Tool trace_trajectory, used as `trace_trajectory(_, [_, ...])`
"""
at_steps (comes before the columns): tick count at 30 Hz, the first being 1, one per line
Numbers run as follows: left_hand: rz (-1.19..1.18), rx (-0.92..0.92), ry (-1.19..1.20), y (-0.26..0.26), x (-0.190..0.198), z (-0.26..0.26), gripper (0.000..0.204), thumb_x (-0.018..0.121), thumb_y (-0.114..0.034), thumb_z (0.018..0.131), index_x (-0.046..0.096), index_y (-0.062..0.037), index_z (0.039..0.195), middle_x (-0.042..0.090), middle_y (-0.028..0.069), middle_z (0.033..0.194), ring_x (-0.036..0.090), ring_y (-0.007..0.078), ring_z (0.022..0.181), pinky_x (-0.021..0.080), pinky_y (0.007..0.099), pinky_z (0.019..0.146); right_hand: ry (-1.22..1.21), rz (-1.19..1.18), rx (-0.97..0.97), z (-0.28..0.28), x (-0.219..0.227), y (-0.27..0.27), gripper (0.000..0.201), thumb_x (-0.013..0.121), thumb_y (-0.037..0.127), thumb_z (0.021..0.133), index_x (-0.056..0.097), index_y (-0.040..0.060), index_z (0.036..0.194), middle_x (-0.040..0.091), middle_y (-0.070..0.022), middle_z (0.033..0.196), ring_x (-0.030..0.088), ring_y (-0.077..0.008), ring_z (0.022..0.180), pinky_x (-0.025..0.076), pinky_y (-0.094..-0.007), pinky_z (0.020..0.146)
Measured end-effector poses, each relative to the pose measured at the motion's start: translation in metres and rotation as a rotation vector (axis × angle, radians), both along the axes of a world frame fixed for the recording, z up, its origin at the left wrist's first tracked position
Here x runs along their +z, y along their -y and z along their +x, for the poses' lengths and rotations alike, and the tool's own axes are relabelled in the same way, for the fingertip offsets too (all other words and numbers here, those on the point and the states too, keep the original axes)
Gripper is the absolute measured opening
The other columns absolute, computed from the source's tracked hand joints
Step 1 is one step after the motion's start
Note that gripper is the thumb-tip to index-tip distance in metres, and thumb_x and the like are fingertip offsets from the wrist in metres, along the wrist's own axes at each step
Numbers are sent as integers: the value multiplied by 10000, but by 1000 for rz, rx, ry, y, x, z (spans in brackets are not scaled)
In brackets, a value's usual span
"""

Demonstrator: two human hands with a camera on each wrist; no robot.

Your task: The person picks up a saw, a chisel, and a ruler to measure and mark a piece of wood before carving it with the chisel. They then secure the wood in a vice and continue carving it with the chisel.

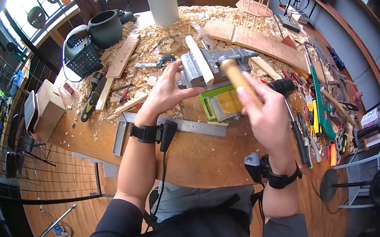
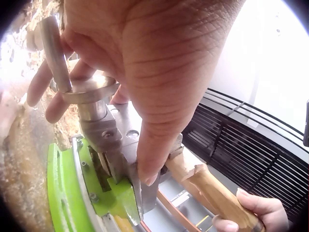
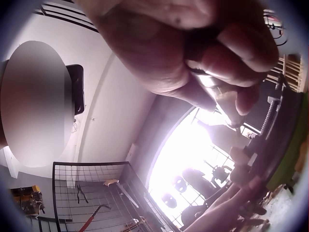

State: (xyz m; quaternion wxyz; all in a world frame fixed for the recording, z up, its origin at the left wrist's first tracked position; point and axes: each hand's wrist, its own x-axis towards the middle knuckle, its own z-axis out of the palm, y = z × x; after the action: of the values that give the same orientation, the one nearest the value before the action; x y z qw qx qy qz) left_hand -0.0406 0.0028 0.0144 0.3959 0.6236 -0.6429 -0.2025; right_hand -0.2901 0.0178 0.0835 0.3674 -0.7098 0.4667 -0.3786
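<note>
A pale wooden strip (image 1: 199, 60) is clamped in a grey metal vise (image 1: 192, 70), with one end sticking out at the front. My left hand (image 1: 167, 92) rests against the vise's left end, fingers spread behind and thumb laid along the front. In the left wrist view, its thumb touches the side of the vise near the screw head (image 2: 91, 92). My right hand (image 1: 267, 112) grips a wooden-handled tool (image 1: 240, 82) just right of the strip. Blur at the tool's far end leaves me unable to tell its kind. Beneath the vise is a green and yellow base (image 1: 224, 103).
A steel ruler (image 1: 198, 127) lies near the bench's front edge. Shavings (image 1: 186, 18) cover the back. Left are a black basket (image 1: 83, 56) and a dark pot (image 1: 104, 28). A green-handled saw (image 1: 322, 111) and several hand tools lie right. Planks (image 1: 271, 46) lie behind.
</note>
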Motion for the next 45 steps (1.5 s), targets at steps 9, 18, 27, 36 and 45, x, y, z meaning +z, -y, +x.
trace_trajectory(9, [-50, 5, -8, -2, -5, -1, 947, 847, -437, 682, 411, -19, 1411, 523, 184, 1316, 496, 308, 1257, 400, 427, 1059, -39, -202, -131, -61, 15, -67, 431, 635, 125, 902, 567, -36, 1296, 678, -177, 1113, 654, -201, 948, 491, -302, 863])
trace_trajectory(18, [-21, 27, 14, -5, -3, -2, 986, 829, -487, 690, 389, 16, 1416, 508, 217, 1340, 476, 332, 1286, 392, 420, 1074, -414, -464, -173, -66, 24, -102, 423, 683, 67, 838, 619, -2, 1250, 678, -202, 975, 658, -288, 830, 506, -348, 776])
trace_trajectory(27, [-22, 28, 12, -4, -6, -1, 964, 822, -499, 692, 407, -12, 1414, 517, 224, 1349, 483, 342, 1289, 395, 442, 1075, -429, -367, -165, -71, 26, -128, 429, 686, 46, 822, 623, -14, 1242, 689, -201, 997, 659, -274, 800, 510, -328, 764])
trace_trajectory(36, [-31, 26, 4, -3, -6, -1, 940, 831, -470, 690, 418, -31, 1412, 527, 223, 1345, 489, 343, 1285, 395, 440, 1070, -392, -306, -128, -67, 24, -132, 449, 701, 54, 818, 621, 3, 1257, 677, -193, 916, 648, -269, 758, 504, -327, 722])
trace_trajectory(45, [-43, 20, 8, -3, -6, -1, 946, 830, -488, 691, 416, -38, 1414, 534, 226, 1328, 493, 352, 1276, 398, 452, 1064, -393, -305, -89, -65, 25, -130, 451, 702, 62, 822, 619, 10, 1262, 669, -194, 878, 647, -274, 733, 508, -335, 702])
